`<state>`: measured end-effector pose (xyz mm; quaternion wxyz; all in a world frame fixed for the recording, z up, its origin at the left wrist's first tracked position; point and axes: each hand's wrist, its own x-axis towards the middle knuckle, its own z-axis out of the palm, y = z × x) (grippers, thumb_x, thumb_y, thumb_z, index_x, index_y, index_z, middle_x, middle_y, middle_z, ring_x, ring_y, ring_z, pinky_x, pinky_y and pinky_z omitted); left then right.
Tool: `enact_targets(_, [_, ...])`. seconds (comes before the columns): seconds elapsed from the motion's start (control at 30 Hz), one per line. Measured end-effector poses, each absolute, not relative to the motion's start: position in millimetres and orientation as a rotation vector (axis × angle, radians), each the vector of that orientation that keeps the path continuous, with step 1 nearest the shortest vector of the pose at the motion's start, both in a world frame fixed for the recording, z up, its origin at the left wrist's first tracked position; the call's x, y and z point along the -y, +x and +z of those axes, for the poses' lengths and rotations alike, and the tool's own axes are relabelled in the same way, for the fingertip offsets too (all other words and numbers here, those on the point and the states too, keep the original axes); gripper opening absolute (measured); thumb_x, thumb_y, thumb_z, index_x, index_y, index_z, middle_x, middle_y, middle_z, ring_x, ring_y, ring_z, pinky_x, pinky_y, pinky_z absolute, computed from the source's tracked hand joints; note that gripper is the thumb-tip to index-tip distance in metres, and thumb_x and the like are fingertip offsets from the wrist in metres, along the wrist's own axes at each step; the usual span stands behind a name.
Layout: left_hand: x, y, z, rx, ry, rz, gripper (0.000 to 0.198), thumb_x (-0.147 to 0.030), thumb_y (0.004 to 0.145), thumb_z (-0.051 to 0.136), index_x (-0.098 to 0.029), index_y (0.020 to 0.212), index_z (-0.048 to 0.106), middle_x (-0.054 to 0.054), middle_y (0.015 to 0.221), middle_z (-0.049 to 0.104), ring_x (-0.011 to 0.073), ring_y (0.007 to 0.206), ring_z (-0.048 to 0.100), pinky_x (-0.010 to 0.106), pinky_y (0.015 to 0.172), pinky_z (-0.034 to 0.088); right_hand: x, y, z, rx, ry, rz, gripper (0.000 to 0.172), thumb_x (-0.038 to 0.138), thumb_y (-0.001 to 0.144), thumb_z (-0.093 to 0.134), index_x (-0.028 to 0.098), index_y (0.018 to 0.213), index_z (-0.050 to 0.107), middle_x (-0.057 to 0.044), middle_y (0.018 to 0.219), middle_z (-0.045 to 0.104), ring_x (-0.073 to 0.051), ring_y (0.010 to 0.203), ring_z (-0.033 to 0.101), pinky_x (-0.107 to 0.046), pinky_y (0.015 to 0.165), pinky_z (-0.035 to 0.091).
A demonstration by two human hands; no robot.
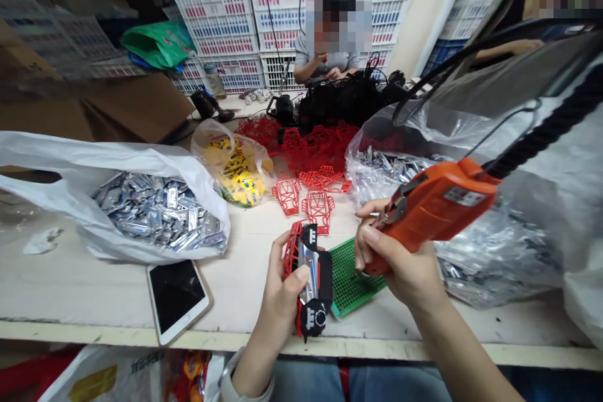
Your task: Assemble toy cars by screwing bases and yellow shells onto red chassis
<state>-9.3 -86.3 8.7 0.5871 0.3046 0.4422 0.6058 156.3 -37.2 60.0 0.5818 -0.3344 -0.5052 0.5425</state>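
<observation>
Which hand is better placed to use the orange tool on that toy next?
Probably the right hand: it holds the orange tool near the toy. The left hand is busy holding that toy.

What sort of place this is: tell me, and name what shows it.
Probably an assembly workshop: bagged silvery parts and a pile of red frames lie on the bench, and the right hand holds an orange power tool.
</observation>
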Motion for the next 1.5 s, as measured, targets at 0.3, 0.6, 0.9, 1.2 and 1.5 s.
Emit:
enact_targets(0.3, [79.9,2.0,40.1,-1.031,0.717,1.481,0.063,-0.049,0.079,0.076,-0.025,0.134,0.059,0.006,0.115,0.076,0.0297,0.107,0.072,0.039,0.091,0.057,40.1,143.6,80.5,1.401,-0.925,1.271,0.024,0.025,0.074,0.08,0.023,0.093,0.066,0.001,0.08,0.069,-0.014,0.067,0.067,-0.027,0.064,0.06])
enact_targets(0.6, [76.0,9.1,46.7,-1.031,0.681,1.506,0.06,-0.046,0.077,0.08,-0.025,0.129,0.061,0.006,0.118,0.076,0.0305,0.112,0.072,0.041,0.097,0.057,38.1,140.5,80.6,1.543,-0.986,1.231,0.016,0.03,0.075,0.07,0.025,0.087,0.062,-0.004,0.089,0.076,-0.024,0.082,0.074,-0.039,0.078,0.062])
enact_targets(0.9, [69.3,7.0,31.0,-0.955,0.676,1.547,0.067,-0.056,0.078,0.082,-0.028,0.135,0.061,0.007,0.133,0.073,0.031,0.123,0.069,0.042,0.105,0.054,40.4,143.3,82.0,1.577,-0.969,1.221,0.014,0.027,0.075,0.067,0.025,0.088,0.063,-0.004,0.086,0.075,-0.024,0.08,0.073,-0.038,0.074,0.063])
enact_targets(1.2, [64.8,8.7,38.0,-1.004,0.713,1.585,0.057,-0.059,0.081,0.079,-0.026,0.126,0.067,0.006,0.125,0.076,0.0311,0.123,0.069,0.043,0.105,0.055,42.6,138.7,80.5,1.537,-0.943,1.229,0.015,0.027,0.079,0.068,0.024,0.093,0.066,-0.004,0.096,0.078,-0.023,0.091,0.075,-0.037,0.085,0.064])
enact_targets(1.5, [62.4,10.6,41.5,-1.006,0.683,1.522,0.069,-0.061,0.076,0.083,-0.025,0.13,0.059,0.007,0.111,0.079,0.0264,0.092,0.079,0.038,0.083,0.062,43.0,143.5,81.0,1.529,-0.981,1.186,0.028,0.026,0.078,0.074,0.024,0.105,0.067,-0.006,0.105,0.081,-0.026,0.098,0.077,-0.04,0.089,0.065])
